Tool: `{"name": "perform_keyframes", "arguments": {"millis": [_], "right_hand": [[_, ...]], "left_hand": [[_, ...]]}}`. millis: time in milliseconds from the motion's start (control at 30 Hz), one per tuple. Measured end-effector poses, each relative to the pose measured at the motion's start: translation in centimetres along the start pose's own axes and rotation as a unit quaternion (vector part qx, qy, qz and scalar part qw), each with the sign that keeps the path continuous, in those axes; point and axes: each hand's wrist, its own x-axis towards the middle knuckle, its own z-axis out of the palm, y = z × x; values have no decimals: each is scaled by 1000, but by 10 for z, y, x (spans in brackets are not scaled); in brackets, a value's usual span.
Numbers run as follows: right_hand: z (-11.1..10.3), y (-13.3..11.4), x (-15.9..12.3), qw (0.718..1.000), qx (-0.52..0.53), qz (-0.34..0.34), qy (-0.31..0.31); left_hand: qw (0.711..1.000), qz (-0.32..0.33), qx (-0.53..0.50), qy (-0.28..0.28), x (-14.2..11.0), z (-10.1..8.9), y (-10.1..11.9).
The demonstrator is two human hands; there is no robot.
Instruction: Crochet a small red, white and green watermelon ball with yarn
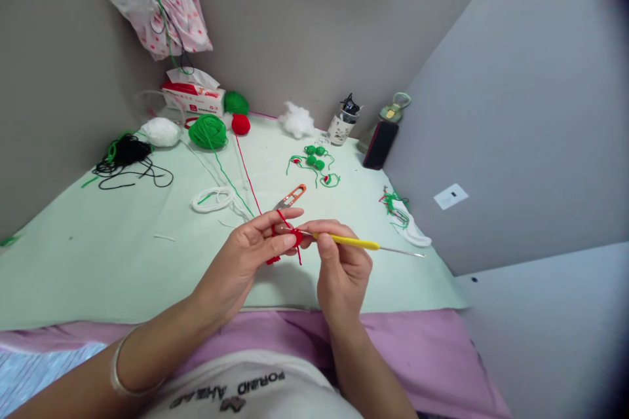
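Observation:
Between the thumb and fingers of my left hand (250, 243) is a small red crochet piece (297, 237), with red yarn running over the forefinger and a short tail hanging below. My right hand (343, 268) grips a yellow-handled crochet hook (351, 241) like a pencil. One end of the hook meets the red piece; its other metal tip points right. A red strand leads back from my left hand to the red yarn ball (240, 124). Just beyond my fingers lie orange thread snips (293, 196), partly hidden by my left hand.
Behind are a green yarn ball (207, 131), white yarn (161, 133), black yarn (128, 152) and a tissue box (194, 98). Small green crochet pieces (315, 160), stuffing (297, 120), a pen cup (343, 127) and a phone (381, 145) stand or lie toward the right. Grey walls enclose the table.

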Motion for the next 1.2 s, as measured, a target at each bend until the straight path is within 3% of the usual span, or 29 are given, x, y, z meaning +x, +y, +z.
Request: {"name": "perform_keyframes", "arguments": {"millis": [300, 467, 600, 767, 1200], "right_hand": [[-4, 3, -1, 995, 91, 41, 30], [-3, 1, -5, 997, 9, -46, 59], [-2, 2, -8, 993, -55, -100, 19], [0, 4, -7, 998, -2, -65, 27], [-1, 3, -6, 997, 73, 6, 34]], "left_hand": [[999, 16, -20, 32, 1, 0, 1], [999, 38, -3, 33, 2, 2, -1], [1000, 25, -11, 4, 0, 3, -1], [999, 10, -31, -36, -1, 4, 0], [1000, 19, -9, -19, -1, 3, 3]]}}
